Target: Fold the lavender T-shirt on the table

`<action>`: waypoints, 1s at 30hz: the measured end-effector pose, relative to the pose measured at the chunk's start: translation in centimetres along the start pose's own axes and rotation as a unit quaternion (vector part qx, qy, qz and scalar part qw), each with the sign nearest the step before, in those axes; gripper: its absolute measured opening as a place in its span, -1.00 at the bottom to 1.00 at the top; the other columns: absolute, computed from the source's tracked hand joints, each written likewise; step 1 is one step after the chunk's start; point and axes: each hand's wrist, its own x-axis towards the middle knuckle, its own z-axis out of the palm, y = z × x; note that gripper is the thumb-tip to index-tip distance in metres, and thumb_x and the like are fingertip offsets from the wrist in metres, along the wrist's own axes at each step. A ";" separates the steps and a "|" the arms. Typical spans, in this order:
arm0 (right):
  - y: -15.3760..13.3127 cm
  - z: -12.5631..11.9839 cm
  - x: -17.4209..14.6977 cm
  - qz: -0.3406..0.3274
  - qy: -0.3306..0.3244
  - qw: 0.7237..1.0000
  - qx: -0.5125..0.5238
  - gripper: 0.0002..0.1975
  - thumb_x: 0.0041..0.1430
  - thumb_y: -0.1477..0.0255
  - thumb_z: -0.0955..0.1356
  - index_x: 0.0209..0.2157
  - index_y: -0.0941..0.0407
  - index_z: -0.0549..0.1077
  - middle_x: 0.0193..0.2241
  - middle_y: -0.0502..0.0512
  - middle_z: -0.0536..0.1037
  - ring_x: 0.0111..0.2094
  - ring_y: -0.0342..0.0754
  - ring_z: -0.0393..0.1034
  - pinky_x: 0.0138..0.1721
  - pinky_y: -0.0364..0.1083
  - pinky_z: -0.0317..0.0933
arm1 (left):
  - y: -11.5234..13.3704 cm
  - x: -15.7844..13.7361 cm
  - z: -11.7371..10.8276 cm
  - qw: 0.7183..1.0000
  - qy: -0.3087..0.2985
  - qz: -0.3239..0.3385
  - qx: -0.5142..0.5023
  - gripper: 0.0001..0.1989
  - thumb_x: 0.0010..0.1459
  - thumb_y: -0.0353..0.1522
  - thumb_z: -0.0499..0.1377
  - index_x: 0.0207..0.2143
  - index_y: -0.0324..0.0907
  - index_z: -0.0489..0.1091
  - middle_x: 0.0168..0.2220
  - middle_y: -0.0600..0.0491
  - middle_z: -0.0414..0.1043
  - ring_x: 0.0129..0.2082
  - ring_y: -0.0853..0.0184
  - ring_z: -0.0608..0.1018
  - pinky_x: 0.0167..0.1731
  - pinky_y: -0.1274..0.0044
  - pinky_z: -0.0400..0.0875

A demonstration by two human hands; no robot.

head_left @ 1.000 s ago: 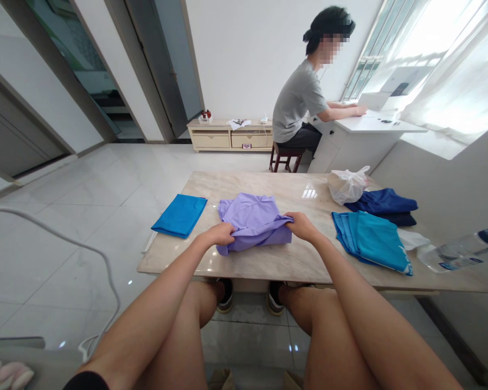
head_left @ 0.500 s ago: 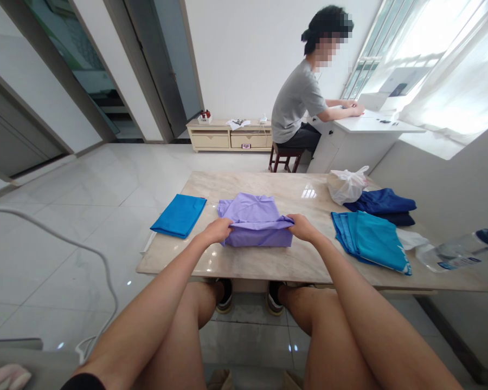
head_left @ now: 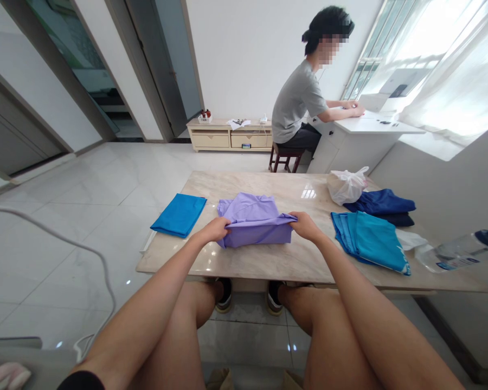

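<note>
A purple shirt (head_left: 254, 208), partly folded, lies in the middle of the marble-look table (head_left: 228, 264). My left hand (head_left: 216, 229) is closed on the left end of a fold that runs across it. At the right end of that fold, my right hand (head_left: 305, 225) pinches the cloth, pulling its corner out past the shirt's side. Between both hands the fold is stretched in a nearly straight line, and the near part hangs flat below it. My fingertips are partly hidden by the fabric.
A folded blue cloth (head_left: 179, 215) lies left. On the right are teal folded clothes (head_left: 374, 238), navy clothes (head_left: 384, 201), a white plastic bag (head_left: 347, 186) and a clear bottle (head_left: 457, 252). Beyond, a person (head_left: 299, 100) sits at a white desk (head_left: 374, 125).
My right hand has moved slightly right and up with its corner, drawing the fold tauter. My left hand has shifted slightly left, still gripping the shirt.
</note>
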 end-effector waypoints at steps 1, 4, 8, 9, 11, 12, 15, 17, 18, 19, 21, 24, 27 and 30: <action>0.0 -0.1 0.0 -0.002 -0.002 1.000 0.010 -0.76 0.10 0.52 0.31 -0.34 0.17 0.65 -0.40 0.06 0.66 -0.31 0.01 0.48 -0.27 -0.13 0.21 | -0.2 -0.1 -0.1 1.000 -0.008 0.007 -0.009 -0.85 0.23 -0.39 0.21 -0.23 -0.21 0.58 -0.17 -0.12 0.66 -0.13 0.12 0.63 -0.14 0.46 0.45; 0.0 -0.3 -0.5 0.006 -0.076 0.996 0.038 -0.79 0.10 0.44 0.34 -0.34 0.15 0.65 -0.42 0.02 0.64 -0.33 -0.02 0.45 -0.27 -0.13 0.24 | -1.1 -0.6 0.0 0.993 -0.090 0.023 -0.065 -0.88 0.18 -0.36 0.24 -0.28 -0.21 0.55 -0.27 -0.02 0.62 -0.25 0.21 0.59 -0.26 0.51 0.41; 0.1 -0.5 -2.2 0.081 -0.315 0.942 0.077 -0.80 0.00 0.30 0.51 -0.37 0.12 0.69 -0.40 0.04 0.67 -0.35 -0.03 0.47 -0.28 -0.11 0.36 | -1.7 -1.9 0.3 0.948 -0.290 0.011 -0.134 -0.83 0.02 -0.29 0.36 -0.34 -0.18 0.58 -0.38 0.08 0.60 -0.32 0.28 0.55 -0.29 0.55 0.41; 0.1 -0.4 -2.6 0.113 -0.372 0.918 0.083 -0.77 -0.08 0.30 0.56 -0.36 0.11 0.71 -0.37 0.06 0.70 -0.34 -0.02 0.50 -0.28 -0.10 0.40 | -1.7 -2.2 0.2 0.931 -0.334 0.008 -0.146 -0.80 -0.02 -0.27 0.39 -0.34 -0.17 0.60 -0.37 0.08 0.61 -0.32 0.27 0.56 -0.27 0.55 0.42; 0.0 -0.2 -3.2 0.168 -0.446 0.875 0.089 -0.68 -0.24 0.33 0.63 -0.34 0.10 0.73 -0.32 0.10 0.73 -0.34 0.01 0.56 -0.29 -0.10 0.46 | -1.4 -2.6 0.1 0.904 -0.393 0.009 -0.165 -0.76 -0.08 -0.24 0.43 -0.33 -0.15 0.63 -0.35 0.08 0.64 -0.29 0.25 0.58 -0.22 0.53 0.45; -0.1 0.0 -3.3 0.185 -0.461 0.863 0.090 -0.64 -0.30 0.35 0.66 -0.34 0.09 0.74 -0.32 0.11 0.74 -0.33 0.02 0.58 -0.29 -0.10 0.47 | -1.2 -2.8 0.0 0.898 -0.406 0.010 -0.169 -0.74 -0.10 -0.23 0.45 -0.33 -0.14 0.63 -0.34 0.08 0.66 -0.27 0.25 0.58 -0.20 0.53 0.46; -0.4 0.8 -3.0 0.204 -0.445 0.868 0.086 -0.59 -0.43 0.39 0.70 -0.39 0.09 0.72 -0.37 0.10 0.74 -0.36 0.05 0.61 -0.34 -0.09 0.50 | -1.0 -2.9 0.0 0.905 -0.400 -0.005 -0.146 -0.75 -0.16 -0.25 0.47 -0.37 -0.11 0.63 -0.36 0.08 0.66 -0.26 0.23 0.59 -0.21 0.53 0.46; -0.4 1.5 -2.4 0.204 -0.428 0.877 0.077 -0.60 -0.43 0.40 0.70 -0.41 0.10 0.71 -0.39 0.10 0.73 -0.37 0.07 0.61 -0.35 -0.07 0.51 | -1.1 -2.7 0.2 0.916 -0.386 -0.018 -0.111 -0.77 -0.16 -0.26 0.47 -0.39 -0.11 0.61 -0.39 0.09 0.64 -0.27 0.23 0.59 -0.24 0.54 0.46; -0.4 1.7 -2.1 0.198 -0.421 0.883 0.071 -0.63 -0.39 0.39 0.70 -0.41 0.11 0.71 -0.40 0.10 0.72 -0.38 0.07 0.61 -0.35 -0.06 0.52 | -1.3 -2.5 0.4 0.921 -0.376 -0.021 -0.094 -0.77 -0.15 -0.26 0.46 -0.39 -0.12 0.61 -0.39 0.10 0.63 -0.27 0.24 0.59 -0.25 0.54 0.45; -0.3 2.0 -1.8 0.185 -0.411 0.890 0.061 -0.67 -0.34 0.38 0.69 -0.42 0.11 0.70 -0.42 0.10 0.71 -0.38 0.07 0.60 -0.34 -0.06 0.51 | -1.6 -2.3 0.5 0.929 -0.362 -0.019 -0.081 -0.78 -0.13 -0.26 0.45 -0.38 -0.12 0.61 -0.38 0.10 0.64 -0.27 0.24 0.59 -0.26 0.55 0.45; -0.1 2.2 -1.0 0.135 -0.368 0.920 0.027 -0.76 -0.15 0.35 0.65 -0.42 0.13 0.69 -0.42 0.12 0.70 -0.37 0.06 0.58 -0.31 -0.06 0.49 | -2.2 -1.8 0.7 0.950 -0.305 -0.009 -0.072 -0.78 -0.06 -0.26 0.40 -0.33 -0.15 0.61 -0.32 0.09 0.66 -0.23 0.23 0.60 -0.24 0.56 0.46; 0.4 2.3 0.3 0.070 -0.205 0.975 -0.037 -0.77 0.13 0.33 0.56 -0.22 0.17 0.70 -0.24 0.20 0.73 -0.22 0.07 0.60 -0.16 -0.06 0.47 | -3.5 -0.9 0.8 0.990 -0.103 -0.036 -0.085 -0.67 0.07 -0.31 0.32 -0.10 -0.21 0.61 -0.09 -0.01 0.68 -0.08 0.18 0.64 -0.08 0.53 0.50; 1.1 2.5 1.4 0.082 -0.059 0.991 -0.083 -0.49 0.22 0.29 0.55 0.14 0.23 0.58 0.03 0.34 0.70 -0.05 0.10 0.60 -0.01 -0.04 0.45 | -4.7 -0.1 0.9 0.988 0.092 -0.101 -0.066 -0.49 0.15 -0.37 0.30 0.16 -0.26 0.51 0.15 -0.16 0.60 0.11 0.17 0.61 0.10 0.50 0.47; 1.9 3.3 1.9 0.102 -0.061 0.984 -0.133 -0.48 0.23 0.27 0.57 0.13 0.25 0.58 -0.02 0.38 0.70 -0.02 0.14 0.62 0.04 -0.01 0.45 | -5.3 0.1 1.3 0.990 0.080 -0.113 -0.031 -0.52 0.17 -0.37 0.32 0.15 -0.23 0.53 0.16 -0.15 0.61 0.11 0.18 0.63 0.06 0.54 0.47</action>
